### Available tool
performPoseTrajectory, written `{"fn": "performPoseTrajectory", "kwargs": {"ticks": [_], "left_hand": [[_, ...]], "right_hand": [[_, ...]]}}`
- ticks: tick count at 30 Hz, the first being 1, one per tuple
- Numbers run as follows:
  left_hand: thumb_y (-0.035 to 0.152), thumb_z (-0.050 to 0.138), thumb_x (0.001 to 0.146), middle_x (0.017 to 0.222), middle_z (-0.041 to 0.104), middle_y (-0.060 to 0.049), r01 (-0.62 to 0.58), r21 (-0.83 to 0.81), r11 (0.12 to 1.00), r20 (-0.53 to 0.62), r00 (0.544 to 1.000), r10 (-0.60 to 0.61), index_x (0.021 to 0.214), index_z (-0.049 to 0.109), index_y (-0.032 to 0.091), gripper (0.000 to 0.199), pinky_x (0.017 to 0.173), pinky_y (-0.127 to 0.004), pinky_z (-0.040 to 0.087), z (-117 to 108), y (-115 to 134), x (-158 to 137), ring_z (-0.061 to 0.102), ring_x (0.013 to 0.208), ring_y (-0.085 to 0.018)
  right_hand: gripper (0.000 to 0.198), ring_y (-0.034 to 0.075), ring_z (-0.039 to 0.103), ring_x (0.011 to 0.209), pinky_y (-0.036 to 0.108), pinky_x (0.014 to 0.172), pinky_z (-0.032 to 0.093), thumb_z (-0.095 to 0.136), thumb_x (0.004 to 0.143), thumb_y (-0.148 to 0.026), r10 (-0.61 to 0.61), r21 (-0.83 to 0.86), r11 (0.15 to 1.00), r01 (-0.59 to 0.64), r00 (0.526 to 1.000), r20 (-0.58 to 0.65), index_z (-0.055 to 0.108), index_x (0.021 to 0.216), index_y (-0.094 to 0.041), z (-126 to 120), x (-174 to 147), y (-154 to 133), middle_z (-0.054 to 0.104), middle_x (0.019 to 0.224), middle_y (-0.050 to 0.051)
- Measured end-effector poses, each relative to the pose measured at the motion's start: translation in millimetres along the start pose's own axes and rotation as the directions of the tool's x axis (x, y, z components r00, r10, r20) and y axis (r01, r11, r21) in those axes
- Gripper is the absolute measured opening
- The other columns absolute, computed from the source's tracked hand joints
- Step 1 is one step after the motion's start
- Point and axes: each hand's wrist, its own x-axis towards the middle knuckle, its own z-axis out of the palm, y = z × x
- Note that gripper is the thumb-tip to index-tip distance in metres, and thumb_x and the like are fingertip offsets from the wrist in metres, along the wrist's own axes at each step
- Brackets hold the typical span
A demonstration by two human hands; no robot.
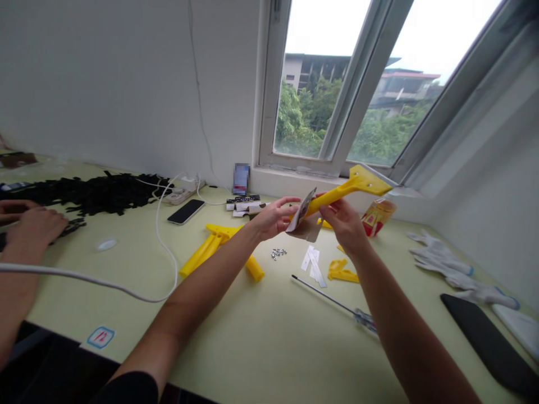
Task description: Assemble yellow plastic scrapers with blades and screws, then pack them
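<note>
We note the yellow plastic scraper (pixel 345 191) held above the pale green counter (pixel 261 331), its long axis rising rightward, wide head toward the window. The right hand (pixel 343 221) is closed around its handle; the left hand (pixel 273 216) pinches a small flat card (pixel 301 211). Open counter lies nearer us. A corner sticker (pixel 100 336) reads "12".

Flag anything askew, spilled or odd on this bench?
Small stuff only. Loose screws lie in a bare heap on the table, near the yellow handles. A white cable trails across the work surface. The left hand and right hand hold a yellow scraper and a blade; no damage visible.
</note>
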Motion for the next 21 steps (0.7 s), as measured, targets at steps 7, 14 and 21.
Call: {"fn": "performPoseTrajectory", "kwargs": {"ticks": [7,14,21], "left_hand": [[0.016,0.068,0.081,0.108,0.067,-0.011,0.02,-0.089,0.996,0.164,0.986,-0.005,0.127,0.059,0.016,0.047,0.067,-0.026,0.055,15.6,0.3,-11.0,0.066,0.079,-0.016],[0.016,0.076,0.073,0.096,0.07,-0.006,-0.118,-0.204,0.972,0.061,0.989,0.132,0.123,0.06,0.017,0.052,0.067,-0.026,0.055,29.7,-5.4,-11.8,0.068,0.077,-0.016],[0.018,0.084,0.066,0.1,0.068,-0.005,-0.307,-0.092,0.947,-0.094,0.95,0.298,0.117,0.059,0.02,0.057,0.062,-0.028,0.056,10.8,1.8,-2.0,0.066,0.076,-0.016]], "right_hand": [[0.035,0.026,0.05,0.13,0.044,0.111,0.038,0.064,0.085,-0.044,0.124,0.298,0.944,-0.142,0.989,0.077,0.065,0.116,-0.029,-6.0,-3.2,-19.3,0.057,0.136,0.002],[0.04,0.025,0.044,0.135,0.045,0.115,0.034,0.066,0.085,-0.035,0.143,0.329,0.918,-0.22,0.959,0.244,0.062,0.125,-0.033,-19.5,-7.7,-35.6,0.056,0.139,0.0],[0.038,0.023,0.062,0.113,0.041,0.095,0.051,0.062,0.079,-0.032,0.232,0.543,0.814,-0.206,0.973,0.021,0.062,0.116,-0.036,-67.3,2.1,-31.8,0.065,0.122,0.0]]}}
